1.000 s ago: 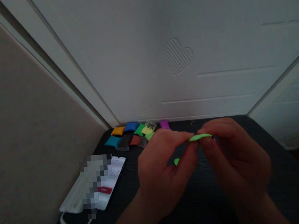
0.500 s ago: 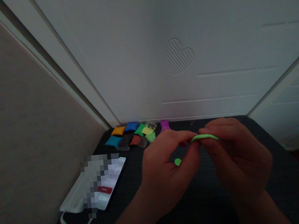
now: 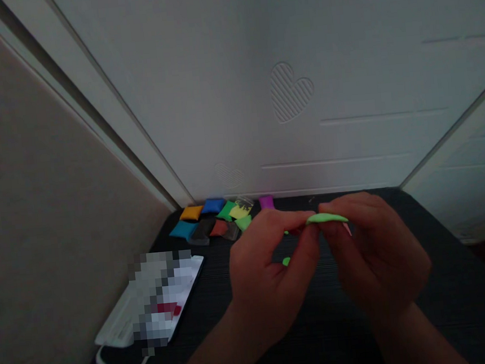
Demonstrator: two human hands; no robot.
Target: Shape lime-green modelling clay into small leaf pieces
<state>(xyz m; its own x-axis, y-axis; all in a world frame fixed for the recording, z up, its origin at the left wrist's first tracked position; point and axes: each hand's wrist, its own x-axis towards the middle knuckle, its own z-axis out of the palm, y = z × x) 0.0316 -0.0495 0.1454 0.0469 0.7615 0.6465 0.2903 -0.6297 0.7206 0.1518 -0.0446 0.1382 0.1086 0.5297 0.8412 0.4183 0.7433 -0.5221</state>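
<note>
Your left hand (image 3: 268,276) and right hand (image 3: 380,255) both have the grip nearly closed on the thin green piece (image 3: 327,218), held above the worktop (image 3: 314,323); pressing unevenly could dent it, pulling could tear it. Letting go could drop it near the small green bit (image 3: 286,262); they might stick together.

flat piece (image 3: 327,218): lime green | packets (image 3: 191,213): orange, blue, teal, purple | tabletop (image 3: 456,299): black, fine-lined | heart (image 3: 292,92): diagonally striped
</note>
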